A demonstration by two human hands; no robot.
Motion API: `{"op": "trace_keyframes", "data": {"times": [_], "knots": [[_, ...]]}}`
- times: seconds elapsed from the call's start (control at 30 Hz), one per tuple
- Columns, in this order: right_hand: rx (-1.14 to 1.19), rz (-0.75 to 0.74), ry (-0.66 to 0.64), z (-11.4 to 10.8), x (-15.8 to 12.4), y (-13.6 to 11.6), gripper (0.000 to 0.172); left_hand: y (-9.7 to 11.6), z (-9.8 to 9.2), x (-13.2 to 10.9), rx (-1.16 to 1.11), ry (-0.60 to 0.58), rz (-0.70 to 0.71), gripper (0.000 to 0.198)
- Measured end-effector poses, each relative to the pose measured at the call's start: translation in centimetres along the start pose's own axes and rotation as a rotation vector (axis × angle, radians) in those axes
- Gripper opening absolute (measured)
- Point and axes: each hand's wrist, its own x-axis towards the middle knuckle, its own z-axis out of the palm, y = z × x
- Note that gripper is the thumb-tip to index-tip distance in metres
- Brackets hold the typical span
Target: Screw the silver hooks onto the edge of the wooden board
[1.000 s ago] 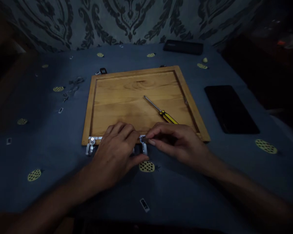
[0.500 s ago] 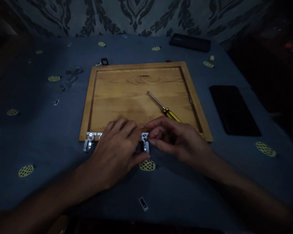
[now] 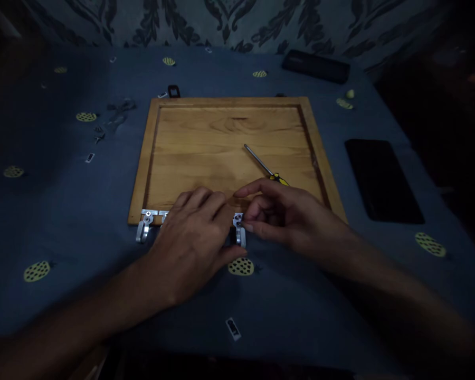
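A framed wooden board point(image 3: 221, 153) lies flat on the blue cloth. Along its near edge runs a silvery hook rail point(image 3: 152, 213), with a screw head showing at its left end. My left hand point(image 3: 193, 237) presses over the rail's middle, fingers bent onto the board and thumb in front, hiding much of the metal. Beside the right-hand metal hook point(image 3: 240, 235), my right hand point(image 3: 296, 216) has its thumb and fingers curled together; whatever they pinch is too small and dark to name. A yellow-and-black screwdriver point(image 3: 259, 160) rests on the board, its handle partly behind that hand.
Left of the board lie loose screws point(image 3: 98, 134) and a crumpled clear plastic bag point(image 3: 119, 115). A black phone-like slab point(image 3: 383, 179) is at the right. Farther back sits a dark oblong case point(image 3: 315, 67). A black loop point(image 3: 174, 91) sticks out behind the board.
The view has shifted slightly. My left hand keeps its place on the rail, and my right hand stays by the right hook, now covering more of the screwdriver handle.
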Motion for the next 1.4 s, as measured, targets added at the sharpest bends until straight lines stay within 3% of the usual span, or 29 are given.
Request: {"op": "trace_keyframes", "data": {"times": [0.63,1.07,1.4], "knots": [[-0.081,0.095,-0.071,-0.5,0.8,-0.6,0.032,0.2,-0.3,0.0,0.017,-0.055,-0.017,0.042],[-0.031,0.065,-0.094,-0.6,0.5,-0.6,0.031,0.1,-0.2,0.1,0.039,-0.070,-0.020,0.043],[0.013,0.028,0.037,-0.4,-0.6,-0.3,0.036,0.1,-0.2,0.0,0.037,-0.074,-0.012,0.039]]}}
